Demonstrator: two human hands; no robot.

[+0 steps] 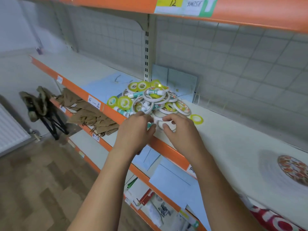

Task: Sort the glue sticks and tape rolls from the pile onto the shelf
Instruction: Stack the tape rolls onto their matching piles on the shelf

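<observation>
1. The pile (150,99) of tape rolls and glue sticks is lying on the shelf (225,139).
2. The right hand (180,130) is pinching a white tape roll (159,125) at the pile's near edge.
3. The left hand (135,129) is touching the pile with curled fingers; I cannot tell whether it is gripping anything.

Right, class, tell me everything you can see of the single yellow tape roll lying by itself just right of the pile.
The yellow tape roll is a narrow ring of glossy, see-through yellow-green tape with an open middle. It lies flat on the pale shelf, just off the right edge of the pile, apart from the other rolls. The right hand, pinching a white tape roll, is close beside it but does not seem to touch it.
</observation>
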